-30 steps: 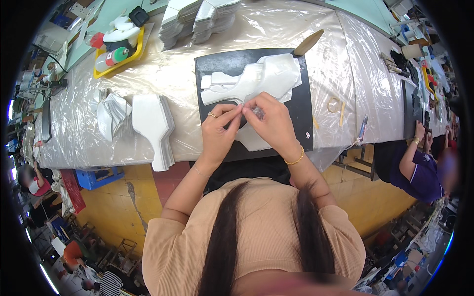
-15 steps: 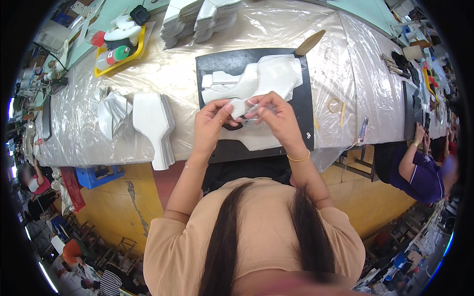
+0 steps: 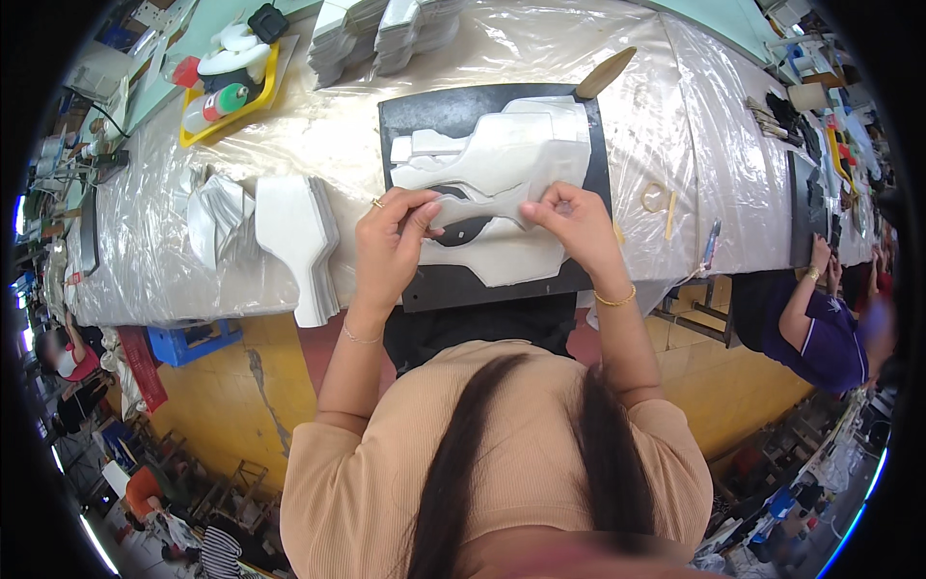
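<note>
In front of me a white paddle-shaped sheet piece is held up over a black board. My left hand pinches its narrow end between thumb and fingers. With thumb and fingertips, my right hand grips the near edge where the piece widens. Beneath and beyond it, similar white pieces lie overlapping on the board. Another white piece rests close to the board's near edge, partly under the held one.
To the left are a neat stack of white pieces and some curled ones. A yellow tray holds bottles. A flat wooden tool touches the board's far right corner. At right, a tape ring lies near a co-worker.
My hands have spread apart, left hand leftward and right hand rightward. The held piece, bunched between my fingers before, is now stretched out flatter over the board.
</note>
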A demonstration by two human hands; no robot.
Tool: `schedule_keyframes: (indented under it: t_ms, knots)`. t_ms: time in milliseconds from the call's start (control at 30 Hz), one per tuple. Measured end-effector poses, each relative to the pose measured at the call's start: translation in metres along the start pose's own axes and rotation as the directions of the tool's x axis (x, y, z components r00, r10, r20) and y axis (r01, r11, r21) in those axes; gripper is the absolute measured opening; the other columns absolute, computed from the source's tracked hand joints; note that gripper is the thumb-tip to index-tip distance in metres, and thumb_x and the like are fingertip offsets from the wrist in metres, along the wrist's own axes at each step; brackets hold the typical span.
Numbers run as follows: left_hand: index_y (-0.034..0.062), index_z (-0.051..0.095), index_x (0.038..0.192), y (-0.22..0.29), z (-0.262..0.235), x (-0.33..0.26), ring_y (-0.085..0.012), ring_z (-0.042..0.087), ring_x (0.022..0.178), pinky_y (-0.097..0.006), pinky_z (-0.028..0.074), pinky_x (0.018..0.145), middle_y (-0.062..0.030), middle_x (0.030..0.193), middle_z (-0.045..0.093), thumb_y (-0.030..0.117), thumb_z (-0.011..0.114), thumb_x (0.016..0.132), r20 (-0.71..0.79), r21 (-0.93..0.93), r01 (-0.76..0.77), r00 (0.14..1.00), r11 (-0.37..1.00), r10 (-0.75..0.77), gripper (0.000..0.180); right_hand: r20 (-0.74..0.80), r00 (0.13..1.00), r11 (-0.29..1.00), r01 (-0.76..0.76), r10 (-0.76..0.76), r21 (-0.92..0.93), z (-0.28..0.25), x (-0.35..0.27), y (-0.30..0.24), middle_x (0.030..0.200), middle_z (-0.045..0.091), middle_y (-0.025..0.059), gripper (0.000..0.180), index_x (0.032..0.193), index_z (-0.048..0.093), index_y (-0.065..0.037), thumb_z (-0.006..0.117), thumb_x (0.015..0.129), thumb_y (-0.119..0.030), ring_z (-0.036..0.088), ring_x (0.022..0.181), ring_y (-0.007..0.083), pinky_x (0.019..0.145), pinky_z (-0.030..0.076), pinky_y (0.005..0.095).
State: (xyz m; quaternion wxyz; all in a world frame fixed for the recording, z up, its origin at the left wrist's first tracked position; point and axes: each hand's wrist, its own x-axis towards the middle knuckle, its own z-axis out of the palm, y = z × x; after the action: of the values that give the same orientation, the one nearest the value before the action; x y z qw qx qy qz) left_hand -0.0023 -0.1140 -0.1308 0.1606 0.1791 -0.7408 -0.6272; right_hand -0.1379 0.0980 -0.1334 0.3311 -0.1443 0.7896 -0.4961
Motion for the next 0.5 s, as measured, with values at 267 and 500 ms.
schedule_keyframes:
  t_ms: [267, 500]
  knots:
    - [-0.0071, 0.067, 0.103, -0.008, -0.013, -0.011, -0.0101, 0.062, 0.061, -0.023, 0.051, 0.056, -0.0063, 0.077, 0.065, 0.007, 0.066, 0.094, 0.099, -0.172, 0.356, 0.934, 0.919, -0.343, 0.017, 0.024, 0.999, 0.862, 0.024, -0.042, 0.507, -0.059, -0.046, 0.002, 0.102, 0.069, 0.0202, 0.023, 0.073, 0.048, -0.005, 0.067, 0.087, -0.002, 0.071, 0.086, 0.0226, 0.075, 0.057, 0.0292]
    - [-0.0065, 0.068, 0.104, -0.022, -0.032, -0.020, -0.0098, 0.063, 0.061, -0.023, 0.051, 0.056, -0.0066, 0.074, 0.067, 0.010, 0.065, 0.094, 0.143, 0.073, 0.430, 0.889, 0.900, -0.436, 0.019, 0.199, 0.973, 0.822, -0.206, 0.116, 0.531, -0.051, -0.051, 0.013, 0.114, 0.066, 0.0269, 0.022, 0.072, 0.044, -0.007, 0.059, 0.086, 0.000, 0.071, 0.097, 0.0249, 0.077, 0.060, 0.0323]
